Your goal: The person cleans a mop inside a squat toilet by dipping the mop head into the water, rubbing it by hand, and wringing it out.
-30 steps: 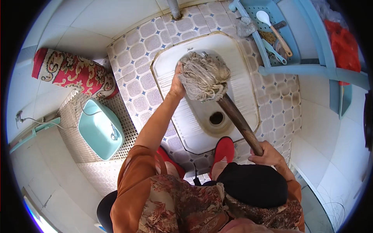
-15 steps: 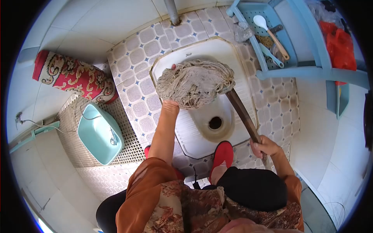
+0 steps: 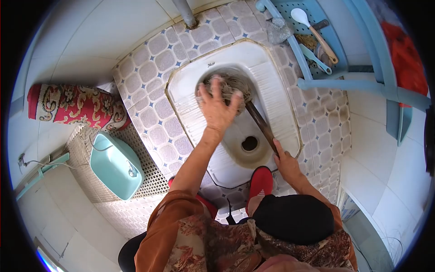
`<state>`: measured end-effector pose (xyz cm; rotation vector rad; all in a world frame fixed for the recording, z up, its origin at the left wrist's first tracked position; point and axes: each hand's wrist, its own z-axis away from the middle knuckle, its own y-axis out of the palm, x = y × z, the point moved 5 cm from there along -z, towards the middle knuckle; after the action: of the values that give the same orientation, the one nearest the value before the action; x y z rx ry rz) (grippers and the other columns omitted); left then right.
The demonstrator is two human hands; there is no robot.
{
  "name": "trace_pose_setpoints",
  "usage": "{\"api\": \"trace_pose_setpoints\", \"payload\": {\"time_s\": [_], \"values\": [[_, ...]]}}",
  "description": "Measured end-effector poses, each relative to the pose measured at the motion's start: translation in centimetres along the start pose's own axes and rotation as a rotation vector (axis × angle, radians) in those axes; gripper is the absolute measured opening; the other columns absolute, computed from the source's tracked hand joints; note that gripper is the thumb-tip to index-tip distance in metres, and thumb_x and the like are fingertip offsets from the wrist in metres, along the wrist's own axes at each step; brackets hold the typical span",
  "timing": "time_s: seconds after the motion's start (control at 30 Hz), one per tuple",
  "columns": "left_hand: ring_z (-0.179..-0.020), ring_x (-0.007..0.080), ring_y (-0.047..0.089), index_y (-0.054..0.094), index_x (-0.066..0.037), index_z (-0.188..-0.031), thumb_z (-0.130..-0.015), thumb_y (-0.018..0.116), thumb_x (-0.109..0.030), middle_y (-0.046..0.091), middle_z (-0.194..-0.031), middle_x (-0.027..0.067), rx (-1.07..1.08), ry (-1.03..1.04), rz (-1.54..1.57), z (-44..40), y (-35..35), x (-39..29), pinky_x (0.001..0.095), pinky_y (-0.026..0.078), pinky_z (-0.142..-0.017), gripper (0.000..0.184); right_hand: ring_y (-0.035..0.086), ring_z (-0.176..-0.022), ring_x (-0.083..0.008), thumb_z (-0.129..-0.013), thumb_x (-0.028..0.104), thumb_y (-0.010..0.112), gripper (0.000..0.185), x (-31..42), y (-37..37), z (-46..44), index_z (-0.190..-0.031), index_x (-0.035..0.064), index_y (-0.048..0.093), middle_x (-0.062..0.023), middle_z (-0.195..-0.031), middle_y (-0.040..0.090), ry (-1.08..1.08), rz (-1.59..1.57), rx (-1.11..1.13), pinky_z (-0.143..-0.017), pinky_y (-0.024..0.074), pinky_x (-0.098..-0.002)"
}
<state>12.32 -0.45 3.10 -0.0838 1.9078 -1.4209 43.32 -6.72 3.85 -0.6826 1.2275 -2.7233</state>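
Note:
A string mop (image 3: pixel 242 86) with greyish strands lies in the basin of a white squat toilet (image 3: pixel 181 99). Its dark handle (image 3: pixel 260 120) slants down toward my right side, over the bowl beside the drain hole. My right hand (image 3: pixel 286 161) is closed around that handle near the toilet's right front edge. Above the mop head is my left hand (image 3: pixel 219 105), fingers spread and slightly blurred. It covers part of the strands; whether it touches them I cannot tell.
A turquoise basin (image 3: pixel 106 158) with a shower head in it stands on a perforated mat (image 3: pixel 152 174) at left, below a rolled red carpet (image 3: pixel 77 105). At upper right, a blue rack (image 3: pixel 326 84) holds brushes and a white spoon (image 3: pixel 300 16). A pipe (image 3: pixel 185 11) meets the floor behind the toilet.
The mop head has dropped from above the toilet into its basin. My left hand has let go of the strands and spread open. My right hand has moved left and forward with the handle.

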Motion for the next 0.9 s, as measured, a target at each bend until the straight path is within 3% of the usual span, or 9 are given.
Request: {"api": "trace_pose_setpoints", "payload": {"time_s": [0.1, 0.2, 0.23, 0.43, 0.53, 0.57, 0.77, 0.9], "values": [[-0.138, 0.0479, 0.033, 0.062, -0.022, -0.132, -0.093, 0.058, -0.056, 0.034, -0.150, 0.0274, 0.164, 0.081, -0.100, -0.2, 1.4, -1.3, 0.0651, 0.032, -0.105, 0.052, 0.063, -0.069, -0.0476, -0.095, 0.023, 0.060, 0.073, 0.2, -0.5, 0.1, -0.157, 0.0287, 0.022, -0.0214, -0.079, 0.064, 0.014, -0.004, 0.030, -0.066, 0.0521, -0.0552], [-0.133, 0.0451, 0.040, 0.066, -0.026, -0.127, -0.093, 0.057, -0.054, 0.040, -0.149, 0.0194, 0.351, 0.118, -0.187, -1.4, 4.6, -0.9, 0.0618, 0.036, -0.103, 0.045, 0.064, -0.071, -0.0472, -0.095, 0.022, 0.061, 0.073, -0.1, -1.2, 0.2, -0.157, 0.0268, 0.022, -0.0232, -0.077, 0.065, 0.012, -0.104, 0.071, -0.067, 0.0515, -0.0550], [-0.127, 0.0425, 0.047, 0.072, -0.021, -0.117, -0.093, 0.056, -0.053, 0.047, -0.144, 0.0137, 0.362, 0.064, -0.177, -2.0, 5.3, -0.8, 0.0586, 0.040, -0.100, 0.043, 0.064, -0.072, -0.0470, -0.095, 0.021, 0.061, 0.074, -0.1, -1.5, -0.2, -0.157, 0.0261, 0.022, -0.0245, -0.078, 0.065, 0.011, -0.145, 0.084, -0.067, 0.0512, -0.0550], [-0.103, 0.0415, 0.062, 0.076, -0.013, -0.099, -0.096, 0.053, -0.048, 0.066, -0.113, 0.0163, 0.296, 0.102, -0.206, -5.8, 8.4, 0.8, 0.0553, 0.048, -0.088, 0.042, 0.065, -0.076, -0.0468, -0.093, 0.014, 0.062, 0.076, 0.1, -3.3, -1.2, -0.156, 0.0233, 0.022, -0.0273, -0.079, 0.065, -0.018, -0.220, 0.090, -0.069, 0.0505, -0.0550], [-0.097, 0.0417, 0.065, 0.075, -0.012, -0.102, -0.097, 0.052, -0.046, 0.068, -0.107, 0.0173, 0.316, 0.083, -0.198, -6.4, 9.1, 1.3, 0.0539, 0.050, -0.084, 0.042, 0.065, -0.075, -0.0470, -0.093, 0.013, 0.062, 0.076, 0.6, -3.1, -1.4, -0.156, 0.0231, 0.022, -0.0271, -0.078, 0.065, -0.023, -0.223, 0.083, -0.068, 0.0504, -0.0550], [-0.101, 0.0406, 0.064, 0.074, -0.012, -0.105, -0.097, 0.051, -0.045, 0.067, -0.112, 0.0174, 0.201, 0.131, -0.199, -6.1, 8.5, 0.9, 0.0545, 0.049, -0.088, 0.041, 0.065, -0.075, -0.0469, -0.093, 0.013, 0.062, 0.075, 0.8, -3.2, -1.3, -0.156, 0.0232, 0.022, -0.0270, -0.077, 0.065, -0.025, -0.222, 0.067, -0.068, 0.0504, -0.0549], [-0.116, 0.0406, 0.058, 0.064, -0.016, -0.125, -0.097, 0.052, -0.040, 0.062, -0.127, 0.0179, 0.196, 0.016, -0.069, -5.1, 7.4, 0.5, 0.0546, 0.040, -0.101, 0.039, 0.065, -0.073, -0.0464, -0.093, 0.013, 0.062, 0.077, 1.1, -2.3, -0.1, -0.157, 0.0241, 0.021, -0.0265, -0.074, 0.065, -0.046, -0.175, -0.001, -0.066, 0.0499, -0.0556], [-0.123, 0.0413, 0.052, 0.058, -0.018, -0.133, -0.096, 0.055, -0.037, 0.057, -0.134, 0.0177, 0.288, -0.044, 0.151, -2.9, 4.7, 0.9, 0.0584, 0.037, -0.103, 0.042, 0.065, -0.079, -0.0474, -0.093, 0.014, 0.062, 0.078, 0.2, -1.2, 1.1, -0.158, 0.0250, 0.019, -0.0275, -0.083, 0.065, 0.025, -0.083, 0.035, -0.069, 0.0506, -0.0547]]}}
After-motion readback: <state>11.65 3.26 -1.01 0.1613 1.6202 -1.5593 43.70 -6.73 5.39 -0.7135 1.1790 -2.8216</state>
